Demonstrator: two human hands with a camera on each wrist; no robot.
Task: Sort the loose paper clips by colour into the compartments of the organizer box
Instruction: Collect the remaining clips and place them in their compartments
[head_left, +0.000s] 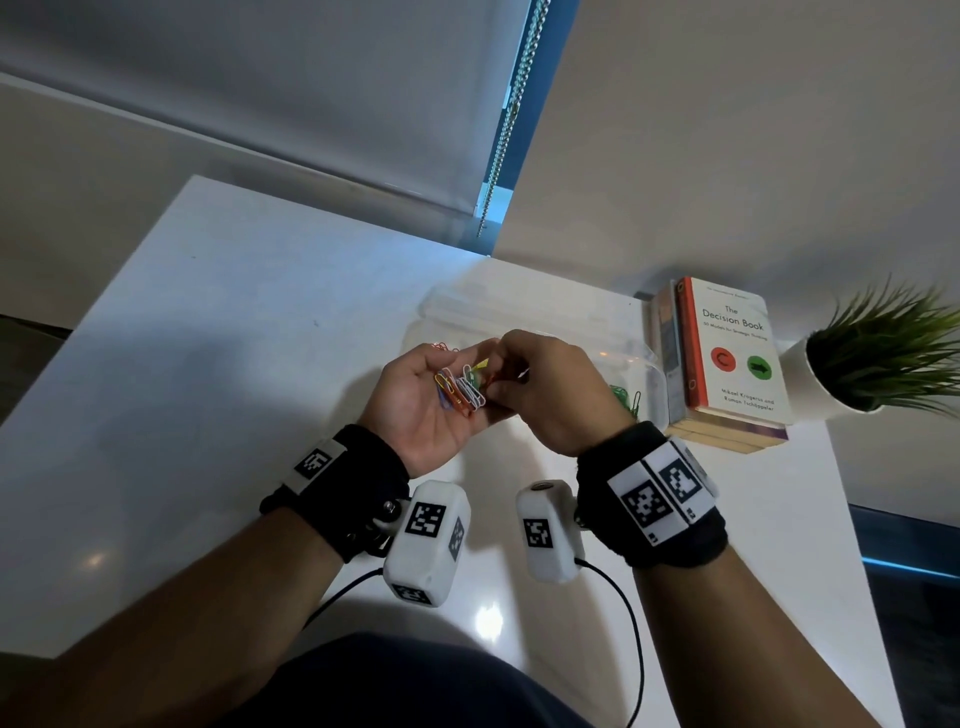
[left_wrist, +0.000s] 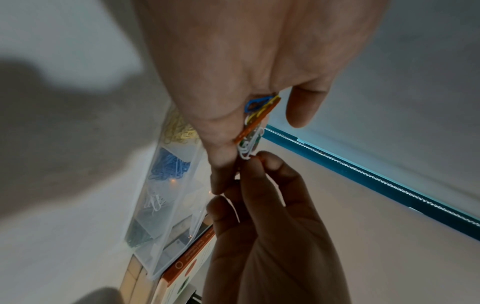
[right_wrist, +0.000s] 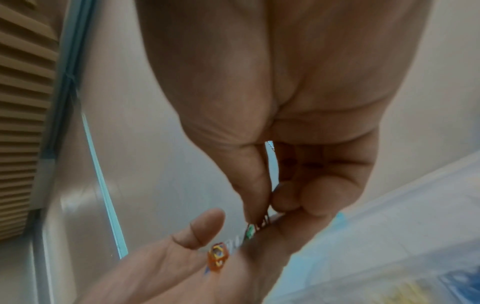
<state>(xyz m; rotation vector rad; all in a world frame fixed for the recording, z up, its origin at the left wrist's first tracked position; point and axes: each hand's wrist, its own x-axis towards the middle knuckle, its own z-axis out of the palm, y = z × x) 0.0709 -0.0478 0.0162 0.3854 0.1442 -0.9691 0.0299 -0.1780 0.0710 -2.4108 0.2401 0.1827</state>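
Now, left hand (head_left: 423, 400): palm up, cupping mixed coloured wire paper clips (head_left: 460, 387).
Right hand (head_left: 550, 389): grip pinching one clip from them.
Clear plastic organizer box (head_left: 597, 322): on white bench (head_left: 234, 338), just behind the hands.

Left hand (left_wrist: 233, 67) cups mixed paper clips (left_wrist: 255, 121), blue, yellow, orange, white. Right hand (left_wrist: 272, 236) comes up from below, fingers (left_wrist: 255, 170) pinching at white clip end. Beside them, clear organizer box (left_wrist: 179, 207) on table (left_wrist: 64, 236): yellow, blue, white, green clips in separate compartments. Orange book (left_wrist: 187, 273) touches box.
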